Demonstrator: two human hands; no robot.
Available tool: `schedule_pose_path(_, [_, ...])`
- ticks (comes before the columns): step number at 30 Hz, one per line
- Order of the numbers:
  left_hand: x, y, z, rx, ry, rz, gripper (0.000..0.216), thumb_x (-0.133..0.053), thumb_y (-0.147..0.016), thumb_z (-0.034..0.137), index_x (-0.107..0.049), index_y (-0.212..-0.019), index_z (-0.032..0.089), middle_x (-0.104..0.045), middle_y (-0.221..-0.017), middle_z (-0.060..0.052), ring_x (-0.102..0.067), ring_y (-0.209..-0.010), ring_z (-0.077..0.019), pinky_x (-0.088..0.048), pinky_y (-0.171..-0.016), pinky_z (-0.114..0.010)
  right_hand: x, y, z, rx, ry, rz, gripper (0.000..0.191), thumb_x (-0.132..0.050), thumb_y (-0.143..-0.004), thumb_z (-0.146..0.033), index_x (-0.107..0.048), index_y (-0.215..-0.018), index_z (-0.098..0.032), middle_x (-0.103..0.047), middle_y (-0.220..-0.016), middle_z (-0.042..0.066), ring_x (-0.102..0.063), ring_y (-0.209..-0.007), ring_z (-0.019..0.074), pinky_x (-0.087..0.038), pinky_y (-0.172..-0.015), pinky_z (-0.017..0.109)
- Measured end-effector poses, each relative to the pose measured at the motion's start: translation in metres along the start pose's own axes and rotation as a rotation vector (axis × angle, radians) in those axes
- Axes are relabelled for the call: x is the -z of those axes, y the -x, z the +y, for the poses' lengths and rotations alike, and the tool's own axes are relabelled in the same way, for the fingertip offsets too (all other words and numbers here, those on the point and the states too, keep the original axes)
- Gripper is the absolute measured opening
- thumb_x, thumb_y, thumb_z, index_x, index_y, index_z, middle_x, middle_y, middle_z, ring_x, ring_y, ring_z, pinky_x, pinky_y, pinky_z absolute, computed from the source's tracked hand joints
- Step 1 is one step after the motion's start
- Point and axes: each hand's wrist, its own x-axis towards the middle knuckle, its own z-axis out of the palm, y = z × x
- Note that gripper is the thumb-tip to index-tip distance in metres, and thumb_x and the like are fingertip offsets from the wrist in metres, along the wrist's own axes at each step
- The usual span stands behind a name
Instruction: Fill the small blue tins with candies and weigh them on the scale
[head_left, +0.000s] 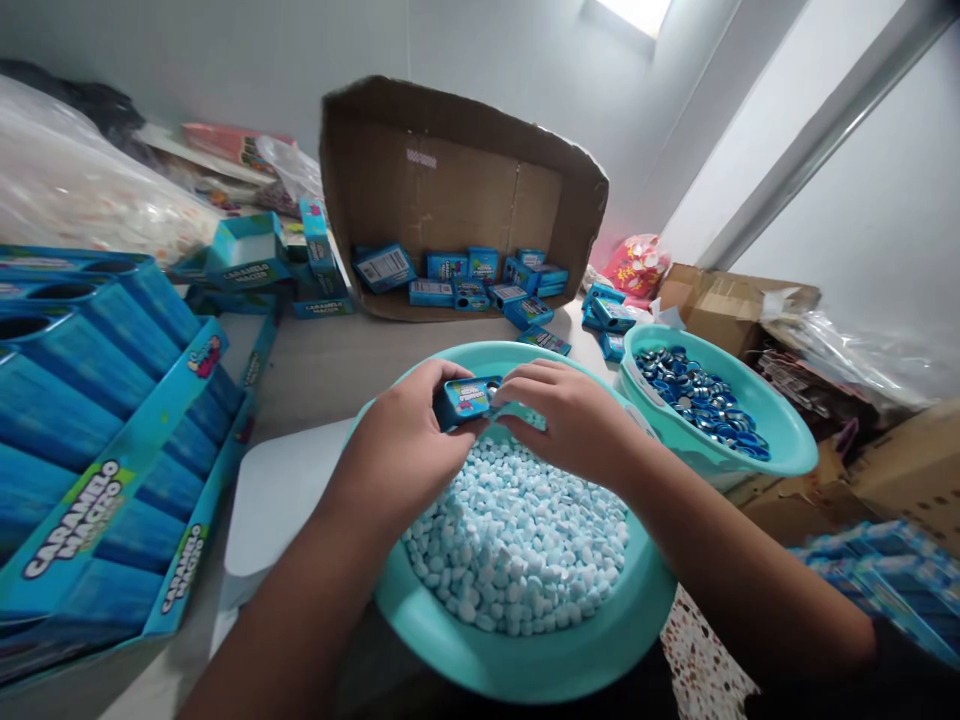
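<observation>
while both my hands pinch it at frame centre, left grip and right grip clamp the small blue candy box over the teal bowl of pale blue candies.

small box: bright blue, multicoloured printed label, one black round spot.
candy pellets: pale blue mixed with white, plain.
front basin: turquoise, no pattern.
second basin: the same turquoise.
round pieces: deep blue and shiny silver-grey.
cardboard box: plain brown, with a short white dotted strip.
packed boxes: blue with colourful labels; one shows a white panel with black print.
display cartons: blue with lighter streaks; white lettering outlined in black on yellow-green.
flat board: white.
bag: red with yellow markings.
tabletop: pale grey-beige.
speckled surface: white with dark red-brown flecks.
</observation>
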Motion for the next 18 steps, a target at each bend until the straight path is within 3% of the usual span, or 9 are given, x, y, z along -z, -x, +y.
schedule_pose_path(4, [0.0,0.001,-0.001,-0.017,0.033,-0.006,0.036,-0.075,-0.074,0.032,-0.064,-0.108,0.029,-0.072,-0.099,0.0,-0.068,-0.087,-0.023,-0.05,-0.072,-0.033,0.001,0.001,0.002,-0.079,-0.013,0.026,0.011,-0.064,-0.09,-0.019,-0.064,-0.101,-0.017,-0.066,-0.095,0.005,-0.061,-0.088,0.0188,-0.05,-0.078,0.033])
schedule_pose_path(8, [-0.001,0.001,-0.001,-0.023,0.068,-0.014,0.037,-0.075,-0.076,0.035,-0.064,-0.11,0.026,-0.072,-0.102,-0.003,-0.068,-0.089,-0.0243,-0.052,-0.074,-0.034,-0.002,0.001,0.005,-0.016,-0.025,0.043,0.034,-0.058,-0.091,-0.013,-0.061,-0.124,-0.018,-0.063,-0.121,0.011,-0.059,-0.111,0.0226,-0.05,-0.097,0.04])
schedule_pose_path(12, [0.001,0.0,-0.002,-0.026,0.099,0.091,0.041,-0.076,-0.076,0.036,-0.064,-0.114,0.024,-0.072,-0.102,-0.005,-0.069,-0.092,-0.0249,-0.054,-0.077,-0.036,-0.003,0.0,0.003,-0.009,-0.107,0.122,0.026,-0.062,-0.089,-0.015,-0.068,-0.114,-0.019,-0.068,-0.113,0.008,-0.064,-0.105,0.0214,-0.054,-0.094,0.04])
schedule_pose_path(16, [0.026,0.001,0.004,-0.059,0.163,0.28,0.045,-0.08,-0.073,0.034,-0.064,-0.112,0.019,-0.072,-0.103,-0.006,-0.069,-0.089,-0.0219,-0.056,-0.078,-0.033,-0.009,-0.003,-0.001,-0.127,-0.32,0.395,0.031,-0.067,-0.089,-0.024,-0.067,-0.12,-0.02,-0.067,-0.117,0.008,-0.066,-0.098,0.0186,-0.057,-0.087,0.037])
schedule_pose_path(18, [0.049,0.008,0.012,-0.057,0.206,0.341,0.046,-0.08,-0.074,0.033,-0.063,-0.114,0.018,-0.071,-0.102,-0.004,-0.068,-0.088,-0.019,-0.057,-0.076,-0.029,-0.018,-0.004,0.0,-0.238,-0.424,0.362,0.036,-0.063,-0.092,-0.028,-0.064,-0.128,-0.02,-0.068,-0.121,0.01,-0.068,-0.098,0.0195,-0.058,-0.087,0.039])
